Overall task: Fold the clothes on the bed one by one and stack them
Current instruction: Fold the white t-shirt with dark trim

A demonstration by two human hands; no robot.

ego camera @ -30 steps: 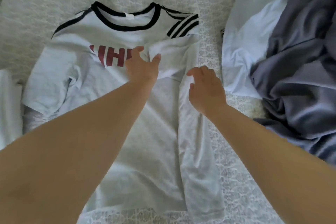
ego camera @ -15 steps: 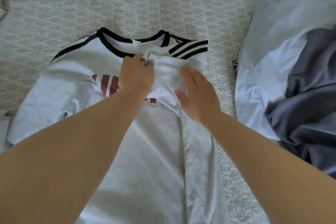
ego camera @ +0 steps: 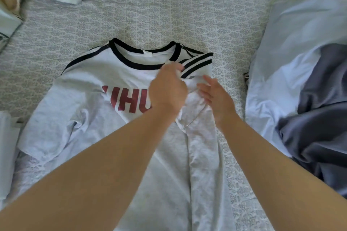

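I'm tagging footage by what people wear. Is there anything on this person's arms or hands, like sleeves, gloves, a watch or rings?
Nothing shows. Both forearms are bare right up to the frame edge, with no sleeve or cuff in view. The left hand and right hand are ungloved, and no watch, bracelet or ring is visible on the sides facing the camera. The fingers are slightly blurred, so a thin ring could be missed.

A light grey T-shirt lies face up on the bed, its neck toward the far side. The collar is edged in black, black stripes run along both shoulders, and dark red letters cross the chest, partly hidden. Its right side is folded inward over the body in a long narrow panel, with the striped sleeve turned over near the collar. The left sleeve lies spread out and slightly rumpled.
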